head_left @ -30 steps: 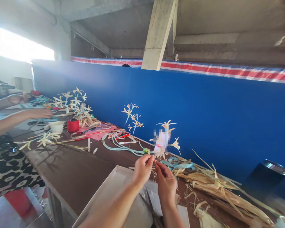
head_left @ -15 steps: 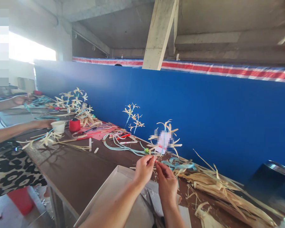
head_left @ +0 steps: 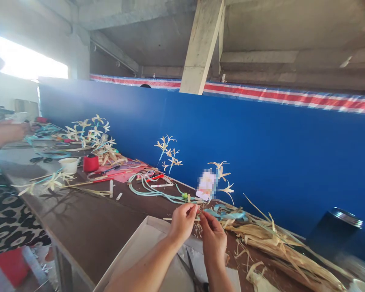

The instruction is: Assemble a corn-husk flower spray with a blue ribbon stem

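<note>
My left hand [head_left: 182,221] and my right hand [head_left: 213,237] meet fingertip to fingertip above the brown table [head_left: 91,227]. Both are closed in a pinch on a small pale piece between them, too small to name. Just behind the fingertips stands a small straw flower sprig [head_left: 222,178] on a teal stem. Below my wrists lies a white tray [head_left: 140,251] with scissors [head_left: 191,267] on it. A heap of dried husk strips [head_left: 276,243] lies to the right of my right hand.
Teal cords [head_left: 152,188] coil on the table beyond my hands. Further left are a red spool [head_left: 90,163], a white cup [head_left: 68,165] and several straw flowers [head_left: 88,132]. Another person's hand [head_left: 9,132] works at far left. A blue partition [head_left: 261,154] backs the table; a dark bin [head_left: 337,231] stands right.
My hands have stayed pinched together and dropped slightly in view. The other person's lower arm has left the table near the white cup.
</note>
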`<act>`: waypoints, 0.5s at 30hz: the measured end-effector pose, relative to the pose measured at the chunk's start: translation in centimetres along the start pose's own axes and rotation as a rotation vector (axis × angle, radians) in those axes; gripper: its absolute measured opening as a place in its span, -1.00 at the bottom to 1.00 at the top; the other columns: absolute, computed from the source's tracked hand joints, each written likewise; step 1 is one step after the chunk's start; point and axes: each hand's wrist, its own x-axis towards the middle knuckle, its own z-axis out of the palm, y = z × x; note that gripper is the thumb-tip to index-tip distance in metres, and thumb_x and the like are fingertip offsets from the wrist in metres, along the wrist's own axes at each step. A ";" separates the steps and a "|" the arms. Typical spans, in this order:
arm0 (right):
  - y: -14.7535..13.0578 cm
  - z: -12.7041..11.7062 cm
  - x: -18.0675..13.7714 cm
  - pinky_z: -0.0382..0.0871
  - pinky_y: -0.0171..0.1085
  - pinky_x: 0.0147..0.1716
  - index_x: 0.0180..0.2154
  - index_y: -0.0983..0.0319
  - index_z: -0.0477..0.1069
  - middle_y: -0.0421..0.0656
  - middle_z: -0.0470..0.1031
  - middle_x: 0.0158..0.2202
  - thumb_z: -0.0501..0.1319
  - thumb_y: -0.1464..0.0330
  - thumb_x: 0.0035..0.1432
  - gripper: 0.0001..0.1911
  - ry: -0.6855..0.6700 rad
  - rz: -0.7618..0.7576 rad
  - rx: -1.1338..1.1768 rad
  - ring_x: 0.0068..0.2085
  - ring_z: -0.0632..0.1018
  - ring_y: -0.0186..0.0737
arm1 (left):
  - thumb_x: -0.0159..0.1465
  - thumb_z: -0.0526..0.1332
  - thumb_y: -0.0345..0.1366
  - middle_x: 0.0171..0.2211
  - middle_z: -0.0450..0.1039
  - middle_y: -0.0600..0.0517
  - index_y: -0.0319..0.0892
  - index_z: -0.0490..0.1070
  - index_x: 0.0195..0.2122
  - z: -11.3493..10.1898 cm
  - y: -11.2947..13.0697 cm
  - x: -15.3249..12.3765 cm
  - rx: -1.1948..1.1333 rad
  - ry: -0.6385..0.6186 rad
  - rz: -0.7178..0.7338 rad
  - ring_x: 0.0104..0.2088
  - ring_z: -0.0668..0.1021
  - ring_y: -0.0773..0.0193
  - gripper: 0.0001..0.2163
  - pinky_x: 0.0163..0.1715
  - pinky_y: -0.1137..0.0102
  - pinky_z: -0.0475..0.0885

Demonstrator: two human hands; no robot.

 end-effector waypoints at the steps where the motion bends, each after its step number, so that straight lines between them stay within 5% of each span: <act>1: 0.1 0.0 0.0 0.35 -0.26 -0.30 -0.26 0.22 0.54 -0.10 0.57 -0.30 0.27 0.11 -0.06 -0.62 0.004 -0.001 -0.001 -0.27 0.52 -0.12 | 0.25 0.05 -0.16 -0.39 0.55 0.03 -0.16 0.52 -0.31 0.0 0.0 0.0 0.004 0.000 0.000 -0.38 0.53 0.31 -0.72 -0.35 0.51 0.35; 15: 0.4 -0.3 0.2 0.34 -0.25 -0.37 -0.25 0.21 0.56 -0.12 0.56 -0.39 0.26 0.08 -0.08 -0.59 0.008 -0.054 -0.076 -0.36 0.50 -0.14 | 0.24 0.06 -0.18 -0.42 0.54 0.05 -0.17 0.51 -0.34 0.1 0.2 -0.2 -0.041 -0.032 -0.034 -0.39 0.52 0.32 -0.74 -0.38 0.49 0.33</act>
